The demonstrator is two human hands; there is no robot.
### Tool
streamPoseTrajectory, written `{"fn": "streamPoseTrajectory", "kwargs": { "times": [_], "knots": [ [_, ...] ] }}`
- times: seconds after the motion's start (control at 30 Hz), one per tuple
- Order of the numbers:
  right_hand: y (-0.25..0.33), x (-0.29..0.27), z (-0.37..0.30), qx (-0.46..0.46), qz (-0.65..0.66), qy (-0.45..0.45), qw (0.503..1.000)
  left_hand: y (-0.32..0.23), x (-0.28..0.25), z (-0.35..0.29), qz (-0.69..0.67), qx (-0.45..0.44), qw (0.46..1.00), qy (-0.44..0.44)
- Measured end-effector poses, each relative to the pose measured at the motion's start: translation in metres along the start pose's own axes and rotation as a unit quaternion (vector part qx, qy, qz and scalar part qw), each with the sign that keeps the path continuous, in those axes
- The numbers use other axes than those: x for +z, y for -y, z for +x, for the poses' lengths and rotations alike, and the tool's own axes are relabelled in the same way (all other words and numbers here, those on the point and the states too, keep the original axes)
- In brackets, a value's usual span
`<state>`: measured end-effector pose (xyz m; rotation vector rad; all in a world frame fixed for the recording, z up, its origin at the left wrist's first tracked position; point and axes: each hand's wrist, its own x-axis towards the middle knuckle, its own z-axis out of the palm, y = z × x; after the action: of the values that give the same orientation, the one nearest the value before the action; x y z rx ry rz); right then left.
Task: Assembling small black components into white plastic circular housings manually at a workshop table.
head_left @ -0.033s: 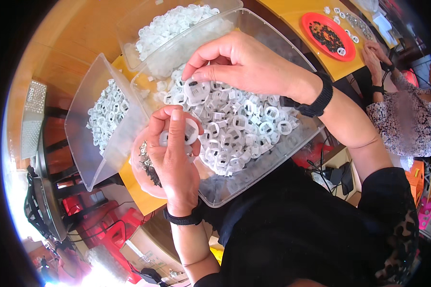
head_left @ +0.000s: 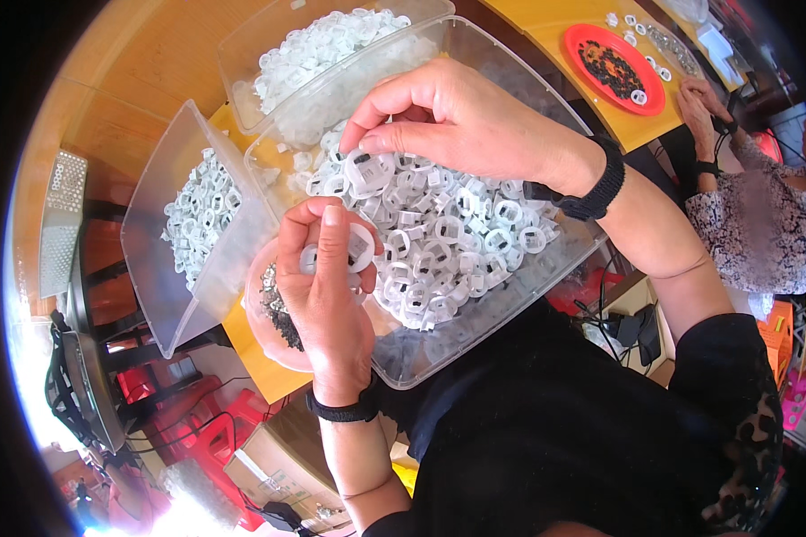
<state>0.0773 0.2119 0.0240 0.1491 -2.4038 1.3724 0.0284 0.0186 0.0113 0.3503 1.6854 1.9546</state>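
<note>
My right hand (head_left: 421, 121) pinches a white round plastic part (head_left: 370, 172) between thumb and fingertips, above a heap of similar parts. Lower and to the left, my left hand (head_left: 325, 277) is closed around another white ring-shaped plastic part (head_left: 360, 248); some of it is hidden behind the thumb and fingers. Many white plastic pieces (head_left: 461, 237), several with small dark inserts, fill the clear plastic bin (head_left: 412, 367) beneath my hands. Partly behind my left hand sits a pinkish round bowl (head_left: 288, 356) of small metal and dark bits.
Two more clear tubs of white parts stand around the bin, one at the left (head_left: 157, 291) and one at the back (head_left: 242, 85). On the table at the far right is a red plate (head_left: 575, 45) of small black pieces, near a co-worker's hands (head_left: 700, 112). Cardboard boxes stand below.
</note>
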Motion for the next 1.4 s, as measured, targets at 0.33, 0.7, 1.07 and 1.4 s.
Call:
{"fn": "streamPoseTrajectory", "kwargs": {
  "times": [0.33, 0.7, 1.07, 1.4],
  "knots": [
    [0.004, 0.001, -0.002, -0.037, 0.024, 0.001, 0.999, 0.001, 0.005, 0.003, 0.051, -0.003, 0.998, 0.029],
    [0.0, 0.002, 0.0, 0.029, 0.138, 0.007, 0.99, 0.0, 0.006, 0.002, 0.05, -0.005, 0.998, 0.036],
    [0.007, 0.0, -0.001, 0.074, 0.145, -0.009, 0.987, -0.003, 0.005, 0.002, 0.05, -0.01, 0.997, 0.059],
    [0.003, -0.002, -0.001, 0.058, 0.123, -0.002, 0.991, -0.003, 0.009, 0.001, 0.053, -0.026, 0.997, 0.048]
  ]
}}
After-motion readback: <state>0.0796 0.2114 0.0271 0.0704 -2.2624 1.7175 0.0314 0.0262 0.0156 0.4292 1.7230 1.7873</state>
